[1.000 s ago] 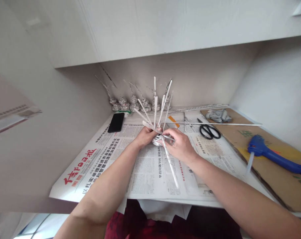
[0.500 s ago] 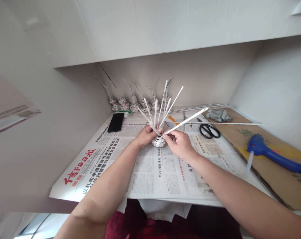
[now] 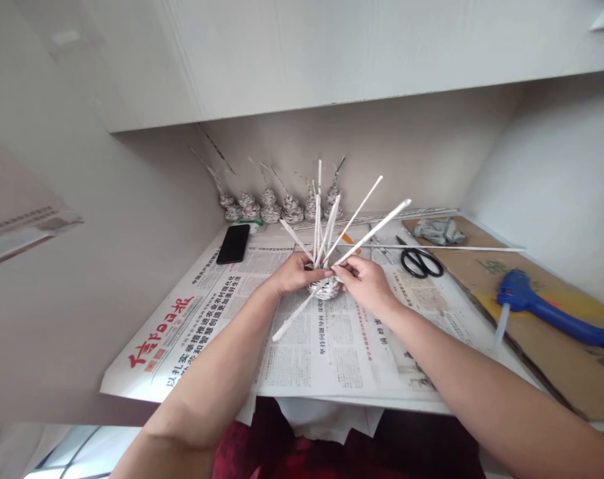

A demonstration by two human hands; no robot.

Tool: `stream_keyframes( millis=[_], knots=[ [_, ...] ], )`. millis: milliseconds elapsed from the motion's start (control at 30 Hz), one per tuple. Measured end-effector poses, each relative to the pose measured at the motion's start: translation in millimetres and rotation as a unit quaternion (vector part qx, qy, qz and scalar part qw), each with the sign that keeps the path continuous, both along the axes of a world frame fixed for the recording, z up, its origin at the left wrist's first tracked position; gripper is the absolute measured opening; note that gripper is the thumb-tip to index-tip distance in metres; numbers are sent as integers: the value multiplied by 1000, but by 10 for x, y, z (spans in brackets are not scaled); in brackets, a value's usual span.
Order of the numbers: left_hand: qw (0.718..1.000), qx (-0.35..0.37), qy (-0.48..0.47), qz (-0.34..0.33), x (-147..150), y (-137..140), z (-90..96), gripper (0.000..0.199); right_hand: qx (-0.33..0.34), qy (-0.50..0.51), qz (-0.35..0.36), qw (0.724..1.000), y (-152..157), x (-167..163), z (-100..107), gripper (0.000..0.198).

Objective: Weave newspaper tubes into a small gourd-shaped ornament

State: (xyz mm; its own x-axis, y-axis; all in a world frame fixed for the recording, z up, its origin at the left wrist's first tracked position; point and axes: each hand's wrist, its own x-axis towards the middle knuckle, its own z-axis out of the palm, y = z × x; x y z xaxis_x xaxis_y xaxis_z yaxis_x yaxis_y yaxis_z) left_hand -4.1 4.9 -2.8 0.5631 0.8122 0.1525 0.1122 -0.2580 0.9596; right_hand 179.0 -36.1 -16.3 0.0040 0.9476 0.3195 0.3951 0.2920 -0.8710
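Between my hands sits a small woven paper basket (image 3: 324, 288) with several rolled paper tubes standing up and fanning out of it. My left hand (image 3: 299, 273) grips its left side, the thumb lying across the rim. Fingers of my right hand (image 3: 364, 281) pinch the base of a thick white paper tube (image 3: 382, 226) that slants up to the right. Another paper tube (image 3: 293, 319) points down and left across the newspaper (image 3: 302, 366), coming out from under my left thumb. The basket's far side is hidden by the tubes and fingers.
Several woven paper gourd shapes (image 3: 292, 211) line the back wall. A black phone (image 3: 233, 244) lies at left. To the right are black-handled scissors (image 3: 422, 262), a crumpled grey cloth (image 3: 439, 231) and a blue glue gun (image 3: 551, 309) on cardboard (image 3: 571, 372). A cabinet panel (image 3: 332, 60) overhangs the back.
One paper tube now points down toward me at the left. The basket has turned and shifted slightly right, and the upright tubes have changed their spread. Both hands remain on it.
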Motion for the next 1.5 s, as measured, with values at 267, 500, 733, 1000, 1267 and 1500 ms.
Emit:
stream_keyframes(
  millis=[267,500,733,1000,1267,1500],
  knots=[
    [1000,1,9,21,80,-27,22,43,-91,98,4,991,-11,-1,94,18],
    [999,34,-7,20,97,-41,30,44,-117,159,36,980,-67,-11,173,23],
    [998,31,17,55,87,-67,40,34,-110,150,54,981,-114,-16,230,30],
    [988,54,25,140,118,-44,8,27,18,-10,73,997,-198,-69,204,13],
    [985,47,-9,167,157,-66,38,18,172,-132,55,975,-222,-138,111,21],
    [982,34,-21,183,162,-111,128,14,181,-184,86,962,-249,-131,95,20]
  ],
)
